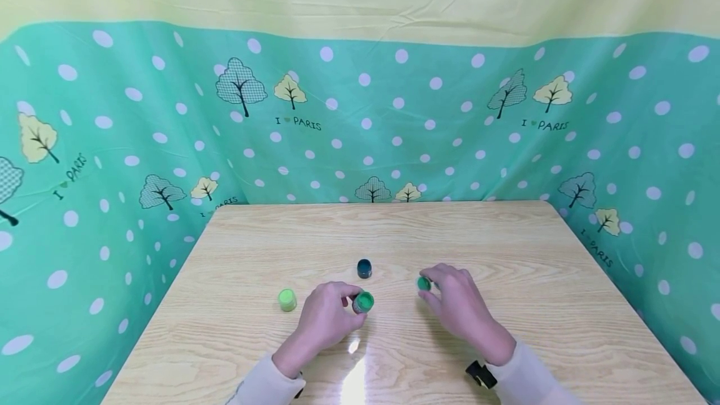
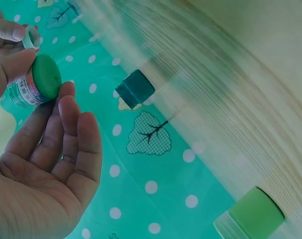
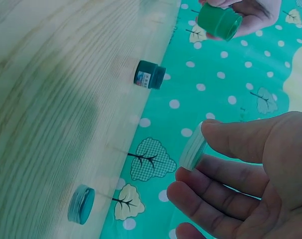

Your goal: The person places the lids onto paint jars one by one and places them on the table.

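My left hand (image 1: 329, 314) grips a small green paint jar (image 1: 363, 302) between thumb and fingers. The jar has no lid on, and green paint shows at its mouth; part of a printed label shows in the left wrist view. To the right, my right hand (image 1: 455, 299) pinches a round clear lid (image 3: 193, 147), green inside in the head view, by its edge. A dark teal paint jar (image 1: 364, 268) stands on the table beyond the left hand, its bare neck showing in the right wrist view. Left of that hand is a light green jar (image 1: 287, 299) with a ribbed clear cap.
Another clear lid (image 3: 81, 204) with a teal tint lies on the wooden table (image 1: 281, 236), near the right hand. A green curtain (image 1: 394, 161) with dots and trees hangs behind the table and along both sides. A black strap (image 1: 480, 375) sits at the right cuff.
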### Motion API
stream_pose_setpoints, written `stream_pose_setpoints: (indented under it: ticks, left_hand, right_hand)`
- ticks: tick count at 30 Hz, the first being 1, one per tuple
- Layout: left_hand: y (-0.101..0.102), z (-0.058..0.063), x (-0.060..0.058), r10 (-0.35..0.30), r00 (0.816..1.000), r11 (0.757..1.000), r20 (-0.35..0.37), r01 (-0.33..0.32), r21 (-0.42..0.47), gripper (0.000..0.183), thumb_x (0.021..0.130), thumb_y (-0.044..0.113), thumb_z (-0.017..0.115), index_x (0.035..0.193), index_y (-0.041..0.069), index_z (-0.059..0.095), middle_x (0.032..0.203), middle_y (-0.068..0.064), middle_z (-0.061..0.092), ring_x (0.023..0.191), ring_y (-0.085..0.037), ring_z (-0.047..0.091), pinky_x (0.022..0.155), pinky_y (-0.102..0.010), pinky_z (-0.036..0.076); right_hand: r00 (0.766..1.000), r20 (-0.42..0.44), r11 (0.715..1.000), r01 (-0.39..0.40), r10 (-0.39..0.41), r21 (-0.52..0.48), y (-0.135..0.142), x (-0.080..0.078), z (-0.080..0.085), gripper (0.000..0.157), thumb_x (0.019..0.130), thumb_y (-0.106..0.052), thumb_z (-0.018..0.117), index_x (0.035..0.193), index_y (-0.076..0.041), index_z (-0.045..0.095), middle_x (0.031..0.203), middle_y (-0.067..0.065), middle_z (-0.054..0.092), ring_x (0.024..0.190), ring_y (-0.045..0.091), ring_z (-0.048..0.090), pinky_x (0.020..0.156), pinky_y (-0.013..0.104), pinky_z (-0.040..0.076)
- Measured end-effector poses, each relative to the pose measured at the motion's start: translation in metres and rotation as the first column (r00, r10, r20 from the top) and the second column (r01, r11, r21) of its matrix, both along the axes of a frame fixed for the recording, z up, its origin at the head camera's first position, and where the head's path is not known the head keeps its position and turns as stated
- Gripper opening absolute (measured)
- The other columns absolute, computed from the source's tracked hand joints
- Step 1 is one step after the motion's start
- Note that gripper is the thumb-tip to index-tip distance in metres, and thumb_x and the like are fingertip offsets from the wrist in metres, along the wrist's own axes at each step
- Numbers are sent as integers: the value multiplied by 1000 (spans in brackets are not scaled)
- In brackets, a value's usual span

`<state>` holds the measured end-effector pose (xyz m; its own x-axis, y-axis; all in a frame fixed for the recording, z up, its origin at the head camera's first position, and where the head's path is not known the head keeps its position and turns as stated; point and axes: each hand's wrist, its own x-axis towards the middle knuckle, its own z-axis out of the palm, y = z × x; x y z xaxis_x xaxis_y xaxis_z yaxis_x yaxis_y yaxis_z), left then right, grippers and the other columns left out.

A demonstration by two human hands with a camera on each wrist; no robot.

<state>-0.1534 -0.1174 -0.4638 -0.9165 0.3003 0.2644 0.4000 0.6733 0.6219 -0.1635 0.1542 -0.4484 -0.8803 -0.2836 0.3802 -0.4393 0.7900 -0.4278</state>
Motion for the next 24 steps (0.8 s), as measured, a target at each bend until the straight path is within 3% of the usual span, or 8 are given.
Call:
stream_pose_setpoints:
  ticks: [8,15,24]
  left_hand:
    - [2,-2,0,3,1000,1000,-5,-3,-10,22,74,11,86,92,23,81,88,14,71,78,-11,62,63,-23,48]
    - [6,-3,-1,11,999,999,-34,-13,-42,19,73,13,87,83,26,77,87,14,71,78,-10,61,65,-24,48]
    - [9,-4,1,30,997,997,-65,-35,-68,28,70,16,90,97,19,81,85,10,71,78,-14,62,64,-24,47]
  right_hand:
    - [999,-17,999,-28,28,-30,-7,4,1,26,78,-7,88,101,-9,76,96,-1,73,92,18,68,81,41,47]
    - [999,18,998,-40,41,-57,-13,9,1,28,80,-11,88,106,-12,76,98,-5,72,95,16,68,85,41,49]
    - [997,62,996,-36,41,-82,-20,13,2,30,81,-13,88,109,-15,76,98,-7,72,96,15,67,89,43,49]
